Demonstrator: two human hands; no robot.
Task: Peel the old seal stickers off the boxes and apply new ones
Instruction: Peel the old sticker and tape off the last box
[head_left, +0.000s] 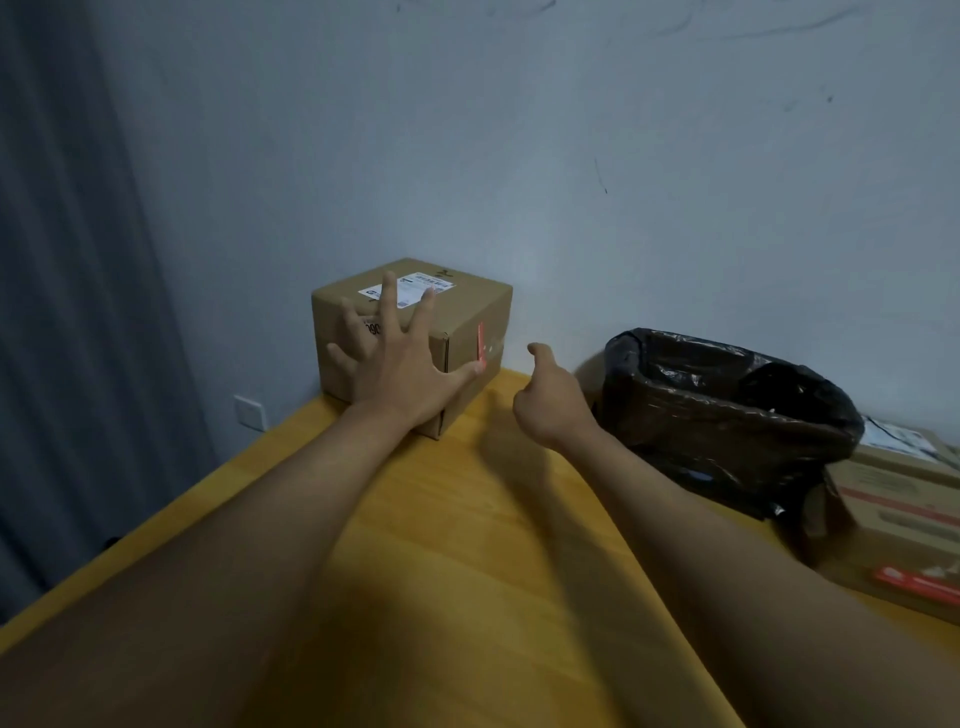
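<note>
A brown cardboard box (467, 312) stands at the far corner of the yellow wooden table (467, 545), against the wall. A white shipping label (410, 288) lies on its top and a red seal sticker (480, 345) runs down its right side. My left hand (389, 358) is spread with straight fingers over the box's near face and top, thumb tip by the sticker's lower end. My right hand (548, 400) hovers to the right of the box, fingers curled, thumb out, holding nothing.
A bin lined with a black plastic bag (727, 400) sits on the table to the right. Stacked cardboard boxes (898, 519) with red stickers lie at the right edge. A grey curtain (67, 312) hangs at left, with a wall socket (249, 413) below.
</note>
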